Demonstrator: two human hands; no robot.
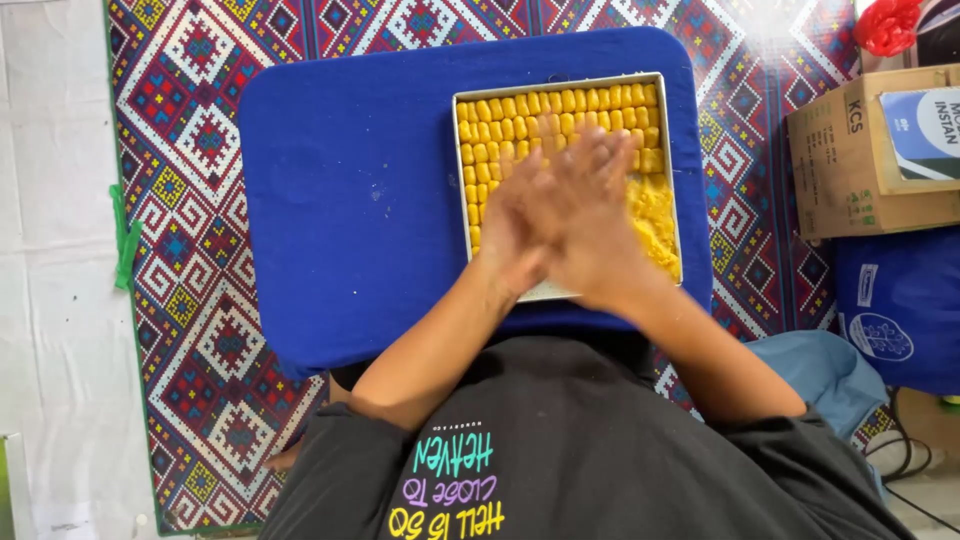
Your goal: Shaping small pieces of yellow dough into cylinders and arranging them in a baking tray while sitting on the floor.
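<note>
Floor: white sheet at far left, then a patterned mat [200, 250] under everything.
Surface: my blue surface [350, 200] sits on the mat, bare on its left half.
Tray: a metal tray [566, 81] stands on the right half of the surface, its rim near the right edge.
Rolls: rows of small yellow rolls [500, 110] fill the tray's top and left side, packed touching.
Left hand: my left hand [520, 215] hovers over the tray's middle, palm pressed against the other; blurred, so I cannot tell what, if anything, this grip holds.
Right hand: my right hand [595, 200] lies flat against the left, fingers outstretched, its grip likewise unclear.
Dough: a loose yellow heap of dough [655, 220] lies in the tray's right part, just beside my hands.
Beyond: a cardboard box [860, 160] and a blue bag [900, 310] stand well apart at right.
Risk: in my judgement, hands this low could brush and dent the finished rolls; crumbs could drop onto them.
</note>
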